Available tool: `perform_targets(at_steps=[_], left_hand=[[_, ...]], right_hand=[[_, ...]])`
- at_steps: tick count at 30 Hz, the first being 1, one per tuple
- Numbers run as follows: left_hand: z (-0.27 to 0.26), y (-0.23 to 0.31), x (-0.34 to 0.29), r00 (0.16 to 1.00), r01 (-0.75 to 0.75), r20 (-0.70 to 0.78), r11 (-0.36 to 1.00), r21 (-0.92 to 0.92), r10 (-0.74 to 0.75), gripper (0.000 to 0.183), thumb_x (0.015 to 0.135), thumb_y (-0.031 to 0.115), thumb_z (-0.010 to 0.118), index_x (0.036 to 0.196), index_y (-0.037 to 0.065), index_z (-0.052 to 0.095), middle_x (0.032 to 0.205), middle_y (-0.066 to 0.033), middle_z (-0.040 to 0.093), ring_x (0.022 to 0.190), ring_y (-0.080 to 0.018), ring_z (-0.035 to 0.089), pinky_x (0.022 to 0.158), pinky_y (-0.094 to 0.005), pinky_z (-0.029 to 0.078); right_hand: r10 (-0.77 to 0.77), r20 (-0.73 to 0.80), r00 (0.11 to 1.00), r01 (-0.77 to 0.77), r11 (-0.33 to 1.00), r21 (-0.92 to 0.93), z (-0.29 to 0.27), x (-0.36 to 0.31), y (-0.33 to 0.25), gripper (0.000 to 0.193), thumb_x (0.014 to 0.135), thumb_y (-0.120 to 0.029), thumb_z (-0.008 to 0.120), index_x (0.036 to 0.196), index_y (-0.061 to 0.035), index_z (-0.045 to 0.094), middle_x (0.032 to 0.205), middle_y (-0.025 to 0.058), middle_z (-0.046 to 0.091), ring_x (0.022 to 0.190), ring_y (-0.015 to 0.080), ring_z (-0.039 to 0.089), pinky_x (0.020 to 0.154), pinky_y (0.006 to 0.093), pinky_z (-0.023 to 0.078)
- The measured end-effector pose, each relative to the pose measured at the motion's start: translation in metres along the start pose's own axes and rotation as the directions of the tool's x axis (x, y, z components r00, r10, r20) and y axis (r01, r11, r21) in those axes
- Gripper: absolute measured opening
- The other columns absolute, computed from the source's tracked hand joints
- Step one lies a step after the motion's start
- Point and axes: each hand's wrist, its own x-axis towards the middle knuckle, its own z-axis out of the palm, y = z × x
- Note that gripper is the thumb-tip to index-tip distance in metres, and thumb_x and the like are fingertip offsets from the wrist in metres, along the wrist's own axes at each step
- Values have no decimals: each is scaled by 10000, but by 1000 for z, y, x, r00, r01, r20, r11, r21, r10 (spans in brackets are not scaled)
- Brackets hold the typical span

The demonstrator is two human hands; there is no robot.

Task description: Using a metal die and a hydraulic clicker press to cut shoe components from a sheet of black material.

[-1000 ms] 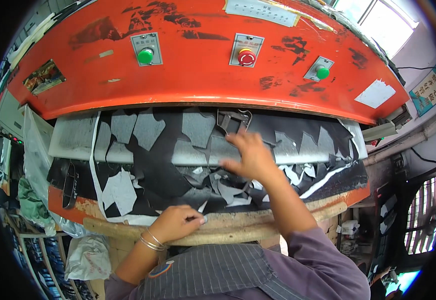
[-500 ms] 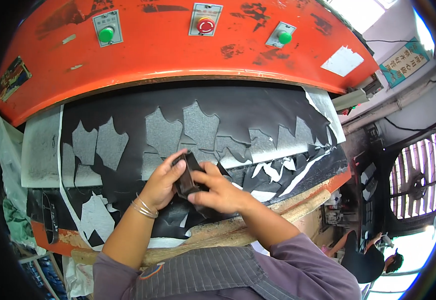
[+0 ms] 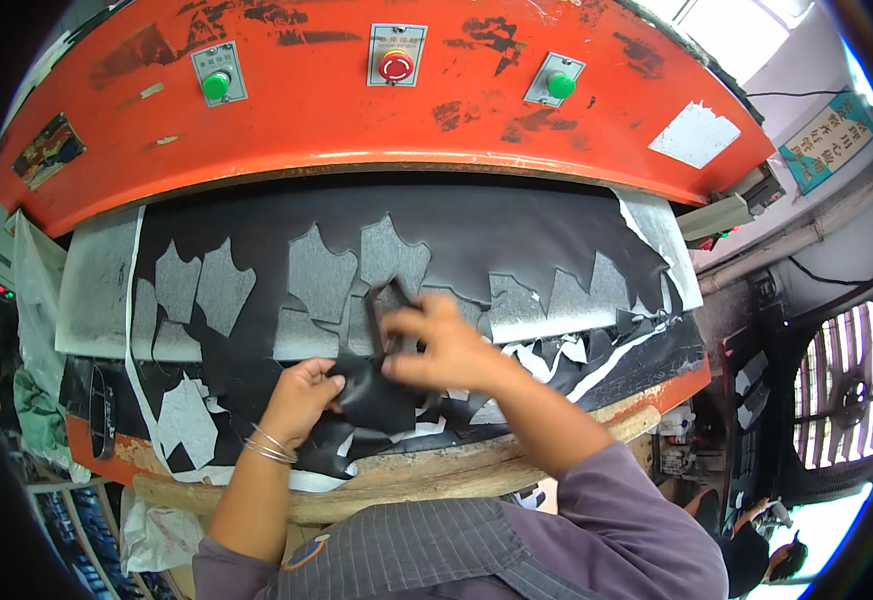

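Note:
A black sheet full of cut-out holes lies on the bed of an orange cutting press. My left hand, with thin bangles at the wrist, grips a stack of black cut pieces near the front edge. My right hand is over the same stack and pinches a black cut piece at its top. The grey bed surface shows through the holes.
The press front carries two green buttons and a red button. A wooden board edge runs along the front. Loose black and white scraps lie at the right. A fan grille stands far right.
Both hands have shifted right and toward me with the black pieces. My right hand has moved up onto the top of the stack, and the view has panned slightly.

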Motion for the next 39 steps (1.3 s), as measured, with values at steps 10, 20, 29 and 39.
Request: perform_targets(at_steps=[10,20,29,39], left_hand=[[92,60,66,804,-376,-108,640,670,585,698,818,108,635,1433,37,312,1215,-136,626,968,-248,593,888,-368,448],[117,49,148,802,-368,36,447,815,596,769,801,109,550,1479,13,200,1336,-66,578,624,-133,528,1128,-415,186],[116,59,148,865,-384,155,430,817,477,763,813,108,556,1475,28,185,1412,-152,485,1271,-236,435,1161,-449,52],[113,62,133,893,-344,119,488,802,434,806,805,184,599,1460,-47,190,1431,-149,454,1391,-283,316,1159,-437,114]], right_hand=[[105,-329,939,-227,905,-359,-68,42,92,841,640,-487,757,1376,-206,461,1366,257,403,1314,390,335,989,522,387],[53,-359,932,-140,965,-221,-77,1,144,1309,587,-538,822,1480,43,63,1454,266,362,1395,312,321,1108,564,159],[-1,-356,935,-96,963,-253,-83,2,160,1282,576,-493,833,1447,110,111,1444,268,376,1393,296,328,1118,544,160],[48,-305,951,-140,947,-287,-80,-2,141,1335,553,-538,833,1459,101,89,1478,283,302,1427,318,242,1137,532,120]])
